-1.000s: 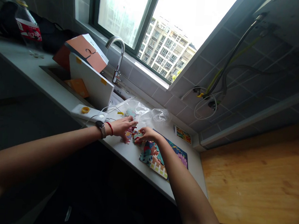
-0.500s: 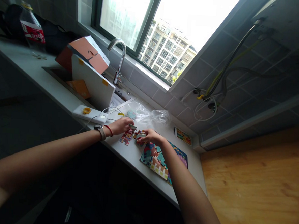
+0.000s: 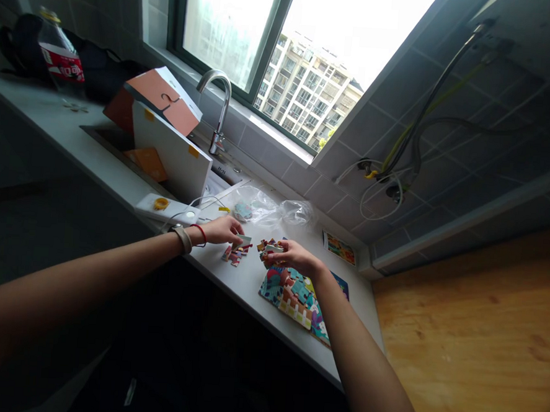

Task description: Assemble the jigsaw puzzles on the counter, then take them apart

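Observation:
My left hand point(image 3: 226, 230) is closed on a jigsaw piece point(image 3: 244, 241) whose pale grey back shows. Just under it, a small cluster of joined puzzle pieces point(image 3: 233, 257) in red and brown lies on the white counter point(image 3: 215, 271). To the right, my right hand point(image 3: 296, 258) grips several puzzle pieces point(image 3: 267, 250) between thumb and fingers, some with pale backs outward. A colourful, partly assembled jigsaw puzzle point(image 3: 292, 297) lies below my right hand, and my forearm hides part of it.
A crumpled clear plastic bag point(image 3: 274, 211) lies behind my hands. A picture card point(image 3: 340, 247) rests near the wall. Left of my hands are a white power strip point(image 3: 176, 213) with a cable, an open box point(image 3: 163, 96) in the sink, a faucet point(image 3: 223, 113) and a bottle point(image 3: 62, 62).
My right hand has moved right with several puzzle pieces, away from the cluster and my left hand. My left hand has shifted slightly down, still with a piece.

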{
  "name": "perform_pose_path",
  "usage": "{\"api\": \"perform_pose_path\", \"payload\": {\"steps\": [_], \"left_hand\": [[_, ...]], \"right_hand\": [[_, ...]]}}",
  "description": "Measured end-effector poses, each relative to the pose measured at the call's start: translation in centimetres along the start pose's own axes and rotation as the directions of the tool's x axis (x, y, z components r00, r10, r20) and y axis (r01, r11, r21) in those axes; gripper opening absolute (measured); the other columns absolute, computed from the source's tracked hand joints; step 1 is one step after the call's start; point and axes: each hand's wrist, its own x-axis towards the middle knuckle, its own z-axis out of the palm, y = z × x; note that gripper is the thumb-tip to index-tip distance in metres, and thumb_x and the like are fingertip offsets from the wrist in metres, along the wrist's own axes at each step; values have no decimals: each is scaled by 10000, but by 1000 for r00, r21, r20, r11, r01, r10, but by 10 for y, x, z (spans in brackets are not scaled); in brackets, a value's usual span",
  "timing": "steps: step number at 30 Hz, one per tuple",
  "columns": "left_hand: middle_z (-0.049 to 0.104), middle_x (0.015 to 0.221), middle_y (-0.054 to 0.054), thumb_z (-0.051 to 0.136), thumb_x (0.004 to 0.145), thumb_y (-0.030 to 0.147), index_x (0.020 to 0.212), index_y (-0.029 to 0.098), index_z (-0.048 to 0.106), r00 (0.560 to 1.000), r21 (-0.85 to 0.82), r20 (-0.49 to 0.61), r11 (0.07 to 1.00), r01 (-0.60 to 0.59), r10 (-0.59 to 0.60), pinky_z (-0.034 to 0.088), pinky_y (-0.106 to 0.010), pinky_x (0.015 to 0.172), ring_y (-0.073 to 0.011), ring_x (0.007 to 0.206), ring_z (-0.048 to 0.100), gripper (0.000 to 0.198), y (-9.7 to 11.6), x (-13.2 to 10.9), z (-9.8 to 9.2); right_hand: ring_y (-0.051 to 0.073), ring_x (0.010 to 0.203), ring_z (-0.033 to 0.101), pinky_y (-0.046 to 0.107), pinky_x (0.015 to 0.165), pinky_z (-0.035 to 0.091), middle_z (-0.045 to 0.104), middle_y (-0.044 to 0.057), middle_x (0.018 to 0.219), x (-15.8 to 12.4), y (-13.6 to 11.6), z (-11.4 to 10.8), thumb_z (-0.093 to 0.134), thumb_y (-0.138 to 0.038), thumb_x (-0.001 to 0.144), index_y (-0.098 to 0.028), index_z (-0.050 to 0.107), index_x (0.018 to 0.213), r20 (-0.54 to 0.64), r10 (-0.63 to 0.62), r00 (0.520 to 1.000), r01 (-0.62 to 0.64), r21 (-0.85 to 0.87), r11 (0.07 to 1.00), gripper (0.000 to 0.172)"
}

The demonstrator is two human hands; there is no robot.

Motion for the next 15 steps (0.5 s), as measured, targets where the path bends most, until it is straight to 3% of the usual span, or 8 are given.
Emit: {"api": "perform_pose_path", "payload": {"steps": [4,7,11,15], "left_hand": [[776,946,-79,816,636,416,913,186,769,999,155,-46,988,-9,16,526,-315,748,-269,869,712,363,-2,2,14],[744,1113,-107,844,585,405,1080,187,750,998,263,-54,965,0,14,507,-336,857,-320,1054,670,549,1,4,13],[749,1051,-96,893,475,370,1191,170,714,997,363,52,931,38,-61,498,-307,767,-291,933,686,765,6,15,7],[748,940,-79,894,423,362,1035,153,747,982,457,132,888,57,-132,466,-284,671,-272,842,676,663,18,27,3]], "right_hand": [[191,764,758,272,686,585,806,81,890,-16,8,-5,962,-316,587,-120,775,950,20,-72,997,72,0,997,453],[207,833,766,333,809,604,805,90,940,-37,15,-2,966,-304,588,-117,760,1007,-6,-149,989,149,32,988,503],[238,942,770,404,928,598,798,101,1044,-72,32,13,958,-290,634,-147,730,1064,-114,-250,961,265,136,955,507],[256,916,779,431,914,614,794,89,1029,-102,69,32,933,-357,698,-180,692,1095,-317,-302,899,382,230,895,497]]}}
